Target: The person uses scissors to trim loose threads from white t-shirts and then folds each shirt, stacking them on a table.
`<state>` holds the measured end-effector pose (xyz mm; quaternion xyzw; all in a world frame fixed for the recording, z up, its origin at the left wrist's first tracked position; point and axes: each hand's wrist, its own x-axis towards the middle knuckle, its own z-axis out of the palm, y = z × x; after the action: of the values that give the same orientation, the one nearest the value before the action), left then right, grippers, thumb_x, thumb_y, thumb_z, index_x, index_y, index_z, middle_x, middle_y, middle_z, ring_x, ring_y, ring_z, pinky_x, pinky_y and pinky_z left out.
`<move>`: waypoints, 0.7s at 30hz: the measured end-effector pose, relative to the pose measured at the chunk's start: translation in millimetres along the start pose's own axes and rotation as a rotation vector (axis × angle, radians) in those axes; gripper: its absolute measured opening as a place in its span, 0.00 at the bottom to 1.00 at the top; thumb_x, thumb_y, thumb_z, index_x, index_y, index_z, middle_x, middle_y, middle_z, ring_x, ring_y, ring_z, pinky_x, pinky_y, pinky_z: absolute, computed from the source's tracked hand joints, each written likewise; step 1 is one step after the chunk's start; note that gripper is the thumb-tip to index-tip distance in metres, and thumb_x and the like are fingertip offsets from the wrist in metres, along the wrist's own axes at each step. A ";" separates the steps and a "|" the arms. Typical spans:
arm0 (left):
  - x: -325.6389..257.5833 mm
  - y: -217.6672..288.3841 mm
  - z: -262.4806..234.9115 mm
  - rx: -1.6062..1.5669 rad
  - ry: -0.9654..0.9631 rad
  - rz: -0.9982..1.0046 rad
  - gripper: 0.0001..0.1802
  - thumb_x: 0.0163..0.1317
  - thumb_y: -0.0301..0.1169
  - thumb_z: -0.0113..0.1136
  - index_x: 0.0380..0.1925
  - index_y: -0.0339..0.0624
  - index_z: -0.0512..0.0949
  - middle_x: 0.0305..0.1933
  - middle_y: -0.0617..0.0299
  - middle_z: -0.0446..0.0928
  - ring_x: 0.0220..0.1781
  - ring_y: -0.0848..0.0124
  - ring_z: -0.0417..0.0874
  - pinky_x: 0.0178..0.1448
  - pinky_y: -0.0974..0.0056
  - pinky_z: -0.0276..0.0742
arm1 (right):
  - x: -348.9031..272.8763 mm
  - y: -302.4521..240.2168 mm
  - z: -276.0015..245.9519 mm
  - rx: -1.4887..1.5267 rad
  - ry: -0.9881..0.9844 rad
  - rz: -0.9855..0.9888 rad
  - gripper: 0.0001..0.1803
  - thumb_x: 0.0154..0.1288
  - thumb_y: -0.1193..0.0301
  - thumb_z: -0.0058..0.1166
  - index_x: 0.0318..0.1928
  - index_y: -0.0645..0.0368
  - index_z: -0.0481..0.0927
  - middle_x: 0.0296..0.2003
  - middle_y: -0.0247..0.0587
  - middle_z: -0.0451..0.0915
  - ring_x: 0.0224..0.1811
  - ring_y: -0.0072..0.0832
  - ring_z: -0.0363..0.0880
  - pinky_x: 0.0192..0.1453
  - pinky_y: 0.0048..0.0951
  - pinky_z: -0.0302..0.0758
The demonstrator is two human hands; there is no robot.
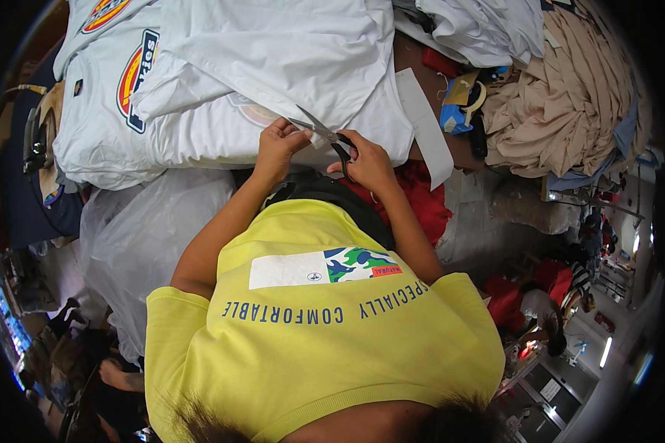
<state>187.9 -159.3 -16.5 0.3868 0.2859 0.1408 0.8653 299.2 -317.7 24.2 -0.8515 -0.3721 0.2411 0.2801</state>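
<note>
My right hand [369, 164] grips the scissors [324, 133]; my left hand [277, 144] pinches the white shirt's [273, 66] hem (blades just beside its fingertips).

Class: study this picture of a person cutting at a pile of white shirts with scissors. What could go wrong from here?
1. The black-handled metal scissors in the right hand open close to the left hand, whose fingers might get nicked.
2. The blades lie against the white cotton T-shirt stack and might snip the fabric.
</note>
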 end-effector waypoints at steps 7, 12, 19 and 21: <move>-1.8 0.1 2.3 0.029 0.007 0.017 0.15 0.49 0.20 0.60 0.40 0.33 0.73 0.35 0.62 0.77 0.35 0.76 0.77 0.42 0.72 0.74 | -2.9 9.4 7.6 -0.005 0.053 -0.068 0.33 0.35 0.55 0.71 0.43 0.54 0.73 0.19 0.43 0.74 0.22 0.42 0.76 0.26 0.35 0.70; -2.0 -2.1 2.0 0.032 0.004 0.017 0.14 0.49 0.20 0.60 0.38 0.34 0.74 0.32 0.64 0.76 0.33 0.78 0.76 0.41 0.73 0.74 | -6.5 18.1 12.5 0.070 0.061 -0.037 0.28 0.38 0.59 0.71 0.40 0.56 0.74 0.21 0.46 0.77 0.23 0.45 0.78 0.25 0.36 0.70; 3.1 -2.6 -1.8 0.025 -0.020 0.000 0.14 0.50 0.21 0.60 0.38 0.34 0.73 0.30 0.65 0.76 0.31 0.79 0.76 0.39 0.74 0.73 | -5.8 21.9 17.7 0.185 0.033 0.005 0.34 0.36 0.56 0.72 0.43 0.56 0.72 0.21 0.42 0.75 0.24 0.40 0.76 0.30 0.33 0.72; 1.6 1.9 2.3 0.014 -0.045 0.035 0.15 0.50 0.21 0.60 0.39 0.34 0.72 0.31 0.65 0.76 0.31 0.79 0.76 0.39 0.74 0.74 | -8.0 14.6 15.9 0.161 0.081 0.031 0.39 0.33 0.53 0.72 0.46 0.55 0.71 0.21 0.39 0.75 0.24 0.37 0.75 0.31 0.33 0.72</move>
<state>190.5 -158.6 -14.5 0.4009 0.2605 0.1449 0.8662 291.8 -327.3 4.7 -0.8408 -0.3266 0.2399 0.3588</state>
